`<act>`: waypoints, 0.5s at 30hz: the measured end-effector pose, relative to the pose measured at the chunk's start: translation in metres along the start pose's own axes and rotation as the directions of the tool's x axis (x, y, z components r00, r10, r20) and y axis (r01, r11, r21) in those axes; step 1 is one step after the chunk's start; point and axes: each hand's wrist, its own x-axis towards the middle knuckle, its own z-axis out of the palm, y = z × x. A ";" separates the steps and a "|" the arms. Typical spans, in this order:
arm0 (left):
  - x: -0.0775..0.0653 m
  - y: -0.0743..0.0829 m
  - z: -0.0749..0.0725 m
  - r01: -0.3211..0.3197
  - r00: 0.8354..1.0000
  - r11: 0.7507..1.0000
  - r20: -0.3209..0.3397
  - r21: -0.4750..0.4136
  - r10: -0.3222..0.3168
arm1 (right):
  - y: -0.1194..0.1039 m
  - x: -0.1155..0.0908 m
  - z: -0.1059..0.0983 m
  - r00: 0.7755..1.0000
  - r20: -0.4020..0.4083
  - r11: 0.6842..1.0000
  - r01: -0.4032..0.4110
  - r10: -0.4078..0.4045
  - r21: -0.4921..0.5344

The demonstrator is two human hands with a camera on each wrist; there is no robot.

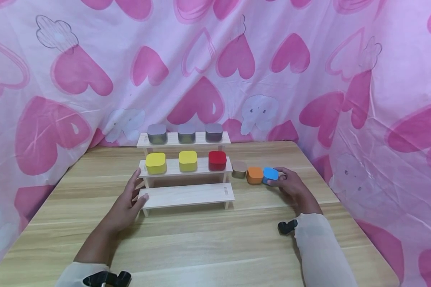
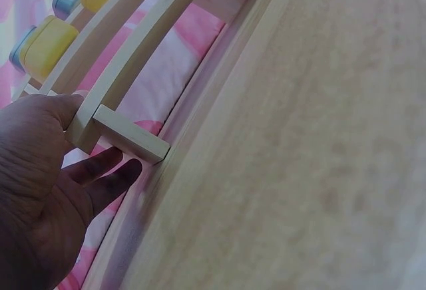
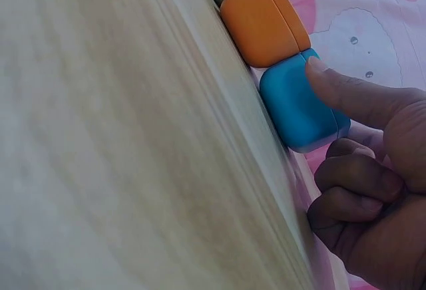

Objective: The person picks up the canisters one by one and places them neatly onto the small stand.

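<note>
Item 1: right hand (image 1: 292,185). Thumb and forefinger pinch a box; other fingers curled toward the palm.
Item 2: blue box (image 1: 270,175), at the right hand's fingertips, on the table (image 1: 201,247); lid seam visible from the right wrist.
Item 3: orange box (image 1: 255,175), left of the right hand, touching the blue box.
Item 4: olive-grey box (image 1: 239,170), farther left from that hand, just beside the orange one.
Item 5: left hand (image 1: 123,207). Fingers spread, thumb resting on the left end of the lowest shelf.
Item 6: lowest shelf (image 1: 186,195), pale wood, running rightward from the left hand's thumb.
Item 7: middle shelf (image 1: 172,166), beyond the left hand's thumb and higher. Bears, outward from that hand, a near yellow box (image 1: 156,163), a second yellow box (image 1: 188,161) and a red box (image 1: 217,160), spaced apart.
Item 8: top shelf (image 1: 200,138), farthest from the left hand. Bears three grey boxes (image 1: 186,134) in a spaced row.
Item 9: pink heart-patterned cloth (image 1: 265,16), hanging beyond both hands.
Item 10: pale sleeves (image 1: 325,251), one behind each hand.
</note>
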 end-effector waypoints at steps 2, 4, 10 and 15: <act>0.000 0.000 0.000 0.008 1.000 1.000 0.004 -0.001 -0.008 | 0.000 0.000 0.000 1.000 -0.004 1.000 0.006 -0.006 -0.004; 0.000 0.000 -0.001 0.012 1.000 1.000 0.006 -0.003 -0.012 | -0.001 0.000 0.001 1.000 -0.007 1.000 0.005 -0.006 -0.008; -0.001 -0.002 -0.001 0.009 1.000 1.000 0.006 -0.002 -0.009 | 0.001 0.001 0.002 1.000 -0.005 1.000 -0.012 0.012 -0.002; 0.001 0.000 -0.001 0.004 1.000 1.000 0.008 -0.002 -0.004 | 0.002 0.001 0.002 0.999 -0.016 0.999 -0.051 0.051 0.016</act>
